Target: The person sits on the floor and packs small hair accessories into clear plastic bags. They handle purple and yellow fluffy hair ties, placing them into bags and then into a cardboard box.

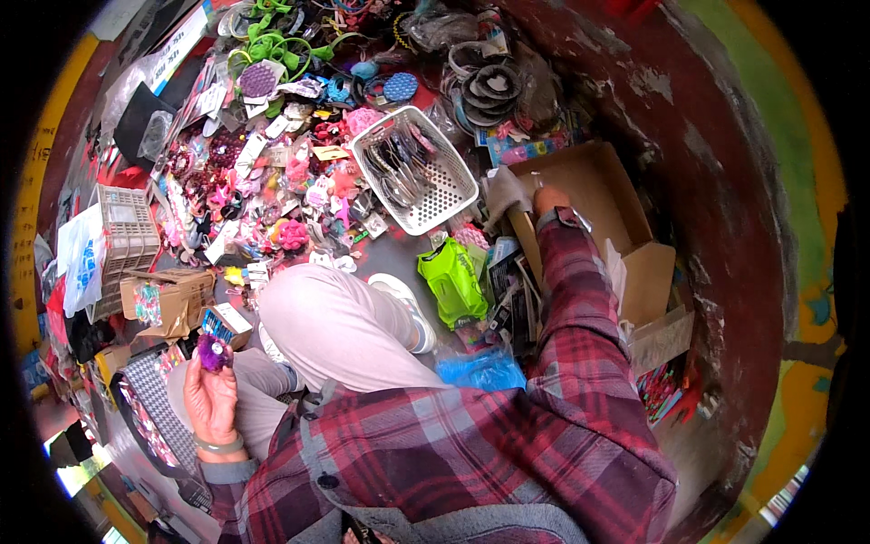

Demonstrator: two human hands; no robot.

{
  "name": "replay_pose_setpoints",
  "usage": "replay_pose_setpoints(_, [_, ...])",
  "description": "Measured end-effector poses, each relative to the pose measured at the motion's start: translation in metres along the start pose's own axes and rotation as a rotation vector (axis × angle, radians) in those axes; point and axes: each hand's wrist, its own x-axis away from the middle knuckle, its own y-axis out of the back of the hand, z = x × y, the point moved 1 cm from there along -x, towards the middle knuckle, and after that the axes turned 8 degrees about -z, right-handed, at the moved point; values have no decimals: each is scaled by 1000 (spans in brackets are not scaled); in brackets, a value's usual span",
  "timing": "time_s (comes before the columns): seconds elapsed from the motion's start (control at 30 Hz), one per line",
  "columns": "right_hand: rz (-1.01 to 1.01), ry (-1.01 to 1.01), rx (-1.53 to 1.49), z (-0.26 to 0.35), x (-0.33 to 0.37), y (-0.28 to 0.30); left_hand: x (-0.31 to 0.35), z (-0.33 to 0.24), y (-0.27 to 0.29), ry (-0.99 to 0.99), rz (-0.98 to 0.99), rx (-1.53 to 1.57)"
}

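Observation:
My left hand [210, 401] is raised above my left thigh, its fingers closed around a small fluffy purple ornament [214, 352] with a pale spot at its centre; I cannot tell its exact kind. Over on the right, my right arm stretches away from me, and my right hand [550, 198] is at the near left side of an open cardboard box [591, 174]. Its fingers are hidden, so whether it holds anything does not show. Crumpled clear plastic [507, 192] lies beside that hand. A white perforated basket [439, 214] with several dark headbands stands left of the box.
A dense heap of colourful hair accessories [299, 177] spreads ahead of my knees. A bright green plastic packet [453, 281] and a blue plastic bag [482, 368] lie near my right side. A grey crate [127, 222] and a small carton [172, 297] stand left. A dark red wall [716, 181] curves along the right.

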Motion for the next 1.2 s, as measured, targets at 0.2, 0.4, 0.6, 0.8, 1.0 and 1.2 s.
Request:
replay_pose_setpoints(0.2, [-85, -117, -130, 3, 5, 3, -6, 3, -1, 2, -57, -2])
replay_pose_setpoints(0.4, [-96, -289, -279, 1, -8, 6, -8, 4, -3, 4, -76, 5])
replay_pose_setpoints(0.6, [-227, -289, -213, -10, -15, -9, -7, -1, -10, -6, -62, -4])
replay_pose_setpoints(0.8, [-396, -366, -241, -66, -25, -9, -13, -6, 4, 53, 2, 73])
replay_pose_setpoints(1.0, [-471, -52, -1363, -53, 41, 96, -4, 3, -6, -118, 89, -119])
replay_pose_setpoints(1.2, [30, 307, -1861, 60, 162, 230, 20, 0, 0, -91, 251, -111])
